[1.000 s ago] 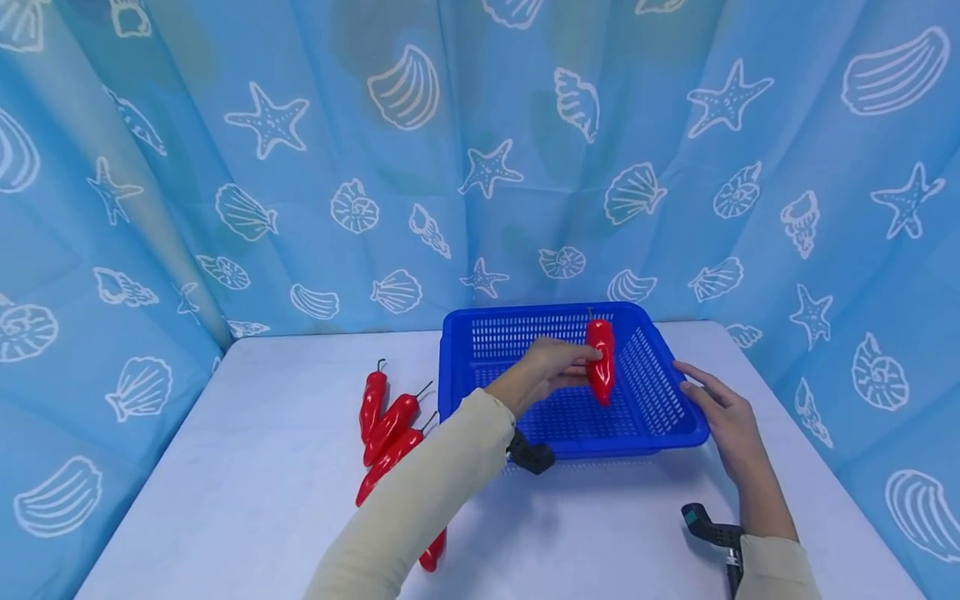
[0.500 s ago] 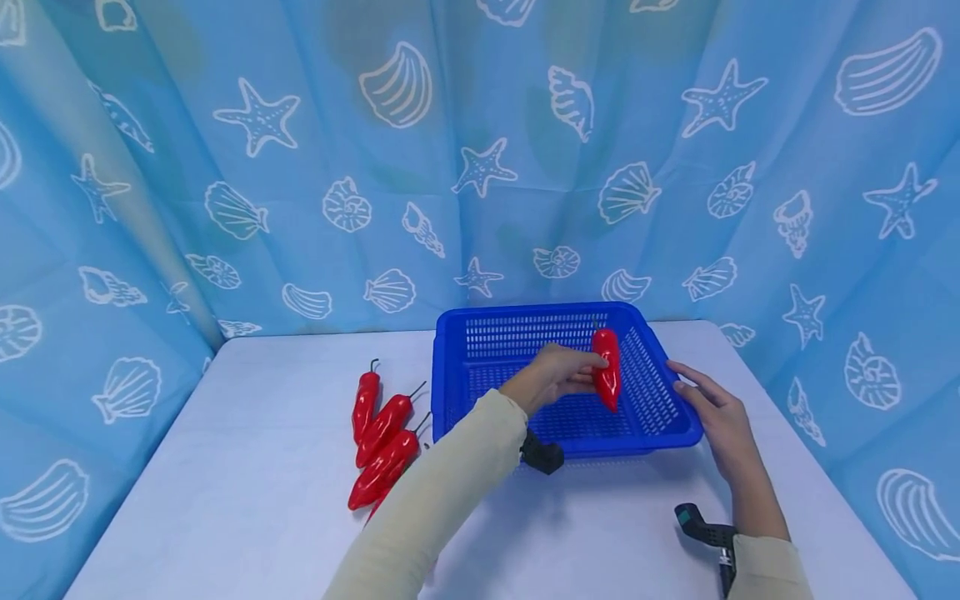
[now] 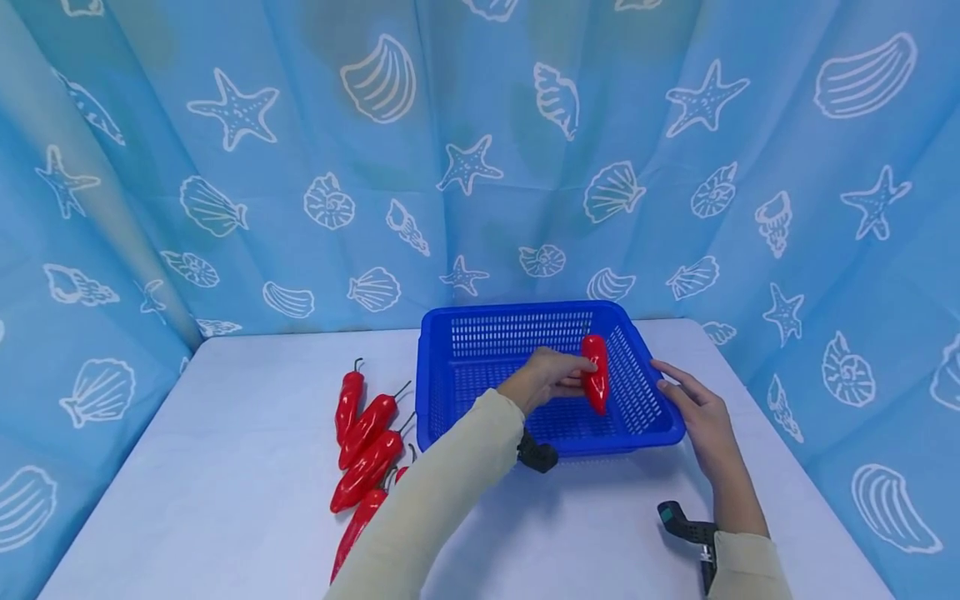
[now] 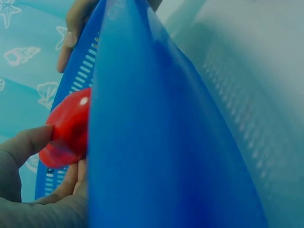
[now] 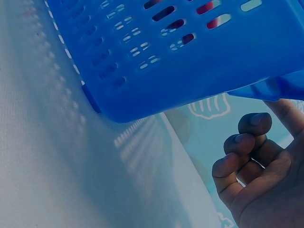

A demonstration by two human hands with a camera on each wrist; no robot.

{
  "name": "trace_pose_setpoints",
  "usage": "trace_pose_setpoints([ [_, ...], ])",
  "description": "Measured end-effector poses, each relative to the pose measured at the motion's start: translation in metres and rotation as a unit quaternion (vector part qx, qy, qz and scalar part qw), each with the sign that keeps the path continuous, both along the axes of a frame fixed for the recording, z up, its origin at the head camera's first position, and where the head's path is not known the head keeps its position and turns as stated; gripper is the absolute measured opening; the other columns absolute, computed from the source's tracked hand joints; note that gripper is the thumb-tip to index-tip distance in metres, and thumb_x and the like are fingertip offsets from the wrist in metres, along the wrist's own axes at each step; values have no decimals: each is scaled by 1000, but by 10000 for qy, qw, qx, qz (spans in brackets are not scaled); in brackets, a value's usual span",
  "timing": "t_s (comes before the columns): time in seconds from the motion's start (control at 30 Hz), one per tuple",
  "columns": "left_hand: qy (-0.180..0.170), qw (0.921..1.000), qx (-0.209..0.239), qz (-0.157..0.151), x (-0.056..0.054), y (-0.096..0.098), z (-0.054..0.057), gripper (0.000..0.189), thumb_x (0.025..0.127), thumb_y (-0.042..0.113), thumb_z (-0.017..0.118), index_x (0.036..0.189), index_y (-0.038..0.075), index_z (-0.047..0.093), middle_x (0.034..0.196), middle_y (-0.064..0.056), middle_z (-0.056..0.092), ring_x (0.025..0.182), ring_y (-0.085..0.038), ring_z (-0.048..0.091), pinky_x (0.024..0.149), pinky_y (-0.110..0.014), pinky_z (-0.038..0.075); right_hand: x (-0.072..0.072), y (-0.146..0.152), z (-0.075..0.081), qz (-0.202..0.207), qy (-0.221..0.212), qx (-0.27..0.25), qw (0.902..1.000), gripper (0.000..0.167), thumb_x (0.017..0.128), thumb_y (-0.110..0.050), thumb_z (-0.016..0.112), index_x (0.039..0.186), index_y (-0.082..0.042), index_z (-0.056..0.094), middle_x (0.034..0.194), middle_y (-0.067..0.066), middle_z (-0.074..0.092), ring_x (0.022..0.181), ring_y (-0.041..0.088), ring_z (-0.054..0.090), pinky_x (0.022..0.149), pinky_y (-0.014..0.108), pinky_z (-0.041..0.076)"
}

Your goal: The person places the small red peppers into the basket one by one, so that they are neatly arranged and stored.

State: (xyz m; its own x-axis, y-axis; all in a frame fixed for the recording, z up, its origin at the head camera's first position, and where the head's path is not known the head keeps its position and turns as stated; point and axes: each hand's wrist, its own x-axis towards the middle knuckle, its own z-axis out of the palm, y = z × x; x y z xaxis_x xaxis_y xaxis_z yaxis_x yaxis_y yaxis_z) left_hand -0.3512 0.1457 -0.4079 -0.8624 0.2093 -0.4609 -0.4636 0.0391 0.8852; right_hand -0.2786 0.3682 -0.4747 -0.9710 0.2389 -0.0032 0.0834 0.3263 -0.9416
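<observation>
The left hand (image 3: 550, 375) is gripping one red pepper (image 3: 597, 392) between thumb and fingers, holding it inside the blue basket (image 3: 517, 311), right of centre in the frame. The pepper is leaning slightly, pointed end down, near the basket's right wall; whether its tip is touching the floor, I cannot tell. Further right in the frame, the right hand (image 3: 701, 417) is touching the rim with finger and thumb; its other fingers are curling loosely, and I cannot tell whether it is pinching the rim or merely resting there. Toward the lower left of the frame, more peppers (image 3: 367, 429) are lying on the bench (image 3: 225, 467), partly hiding behind the left sleeve (image 3: 442, 500). The step in hand is seemingly setting this pepper in the basket. The next move is probably calling for a low, gentle release, with the basket staying steady.
</observation>
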Motion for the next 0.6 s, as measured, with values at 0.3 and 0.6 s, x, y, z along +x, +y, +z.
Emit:
trace_pose_setpoints([
  [0.3,-152,9998,4,112,-3,12,-3,48,85,2,77,122,-5,48,93,-21,63,96,-36,69,91,-47,55,0,1,3,8,7,55,10000,59,98,-57,52,150,-29,48,156,17,38,138,45,40,107,67,33],
  [0.6,-231,9985,-477,131,8,22,-11,46,87,4,76,123,-3,48,97,-21,65,98,-37,70,93,-46,55,0,0,1,27,15,20,10000,61,98,-56,54,150,-25,48,155,17,39,138,44,40,106,66,34],
])
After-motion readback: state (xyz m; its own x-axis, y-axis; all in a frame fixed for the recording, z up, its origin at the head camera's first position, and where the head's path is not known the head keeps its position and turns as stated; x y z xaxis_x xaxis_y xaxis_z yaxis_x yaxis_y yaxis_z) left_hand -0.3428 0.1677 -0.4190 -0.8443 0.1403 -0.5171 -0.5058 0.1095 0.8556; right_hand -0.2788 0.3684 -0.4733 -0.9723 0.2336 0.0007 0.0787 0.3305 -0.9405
